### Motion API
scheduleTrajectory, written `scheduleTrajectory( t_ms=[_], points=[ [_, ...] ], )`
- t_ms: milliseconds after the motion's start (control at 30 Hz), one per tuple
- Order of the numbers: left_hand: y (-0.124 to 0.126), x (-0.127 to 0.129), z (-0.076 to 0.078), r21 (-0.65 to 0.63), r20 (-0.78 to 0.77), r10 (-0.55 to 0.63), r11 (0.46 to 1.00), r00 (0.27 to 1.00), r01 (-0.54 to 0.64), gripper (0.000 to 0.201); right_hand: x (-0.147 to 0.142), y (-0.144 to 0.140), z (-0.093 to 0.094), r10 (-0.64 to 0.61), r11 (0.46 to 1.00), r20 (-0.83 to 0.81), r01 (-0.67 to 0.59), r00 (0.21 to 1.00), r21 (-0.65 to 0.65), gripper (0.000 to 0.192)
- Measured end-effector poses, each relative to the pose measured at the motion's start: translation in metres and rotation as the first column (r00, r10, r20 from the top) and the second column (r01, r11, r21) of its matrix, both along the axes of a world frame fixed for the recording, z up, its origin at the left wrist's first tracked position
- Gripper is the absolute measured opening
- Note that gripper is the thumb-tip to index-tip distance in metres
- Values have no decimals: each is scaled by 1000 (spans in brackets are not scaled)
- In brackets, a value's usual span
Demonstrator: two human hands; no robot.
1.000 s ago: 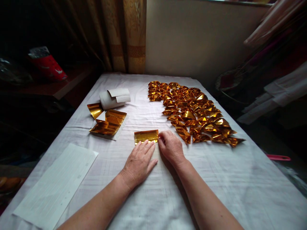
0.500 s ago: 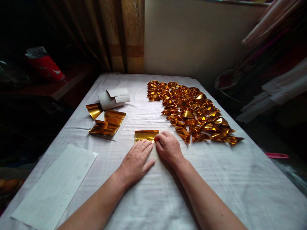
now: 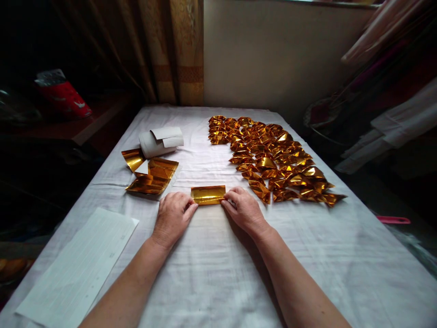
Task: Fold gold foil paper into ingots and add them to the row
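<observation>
We sit at a table covered in a white cloth (image 3: 211, 273), where a large spread of folded gold foil pieces (image 3: 273, 159) fills the far right, a long white paper sheet (image 3: 78, 264) lies at the near left, and a loose stack of gold foil sheets (image 3: 152, 177) sits at the far left beside a white paper roll (image 3: 160, 140). At the middle of the cloth lies a small gold foil strip (image 3: 208, 195), folded flat and set crosswise. Our left hand (image 3: 172, 216) pinches its left end with curled fingers, while our right hand (image 3: 244, 210) pinches its right end.
</observation>
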State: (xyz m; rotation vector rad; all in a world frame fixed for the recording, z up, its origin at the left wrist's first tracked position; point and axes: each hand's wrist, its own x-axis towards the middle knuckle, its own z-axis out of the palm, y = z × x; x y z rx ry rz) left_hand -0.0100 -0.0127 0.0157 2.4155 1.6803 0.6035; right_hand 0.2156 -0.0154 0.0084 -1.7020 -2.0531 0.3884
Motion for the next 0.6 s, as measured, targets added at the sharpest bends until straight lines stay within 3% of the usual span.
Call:
scheduleTrajectory(
  t_ms=[400,600],
  points=[
    [2,8,0,4,-42,30,1000,999,-30,20,-10,-4,9,-164,985,200,171,966,-20,16],
    [2,13,2,-6,-89,58,998,994,-59,20,-17,-4,12,-187,979,303,203,934,-20,19]
  ],
)
